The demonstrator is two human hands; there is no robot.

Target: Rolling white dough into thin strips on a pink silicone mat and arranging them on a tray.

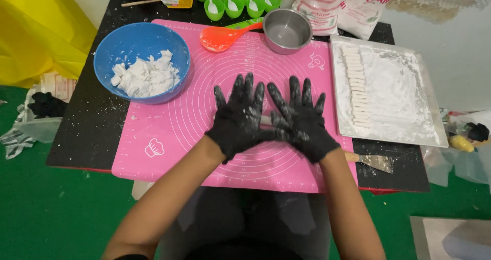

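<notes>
A: On pink silicone mat (pixel 169 137), center of black table (pixel 82 137): both hands flat, palms down, side by side. Black gloves, flour-dusted.

B: Hand states?

A: Left hand (pixel 239 118) fingers spread and straight, not gripping. Right hand (pixel 302 122) same, fingers splayed, pressing down. Thumb sides touch/overlap at mid.

B: Anything under them?

A: Thin pale dough roll (pixel 266 120), only a bit shows between the two hands; rest hidden under the palms. Lies on mat, approx. center of the printed circles.

B: Surroundings?

A: Blue bowl (pixel 110 45) upper left, half on mat, w/ white dough chunks (pixel 146 77) inside. Orange spoon (pixel 220 37) on mat top edge, next to small metal pot (pixel 286 31). Green cups w/ white spoons (pixel 232 2) behind. Flour bags (pixel 337 4) at back right. Metal tray (pixel 424 111) right of mat, floured, w/ row of cut dough sticks (pixel 358 86) along its left side. Scraper (pixel 376 162) on table just right of right wrist, handle partly hidden by arm.

B: Hands touching tray or bowl?

A: No, both well apart from them.
</notes>
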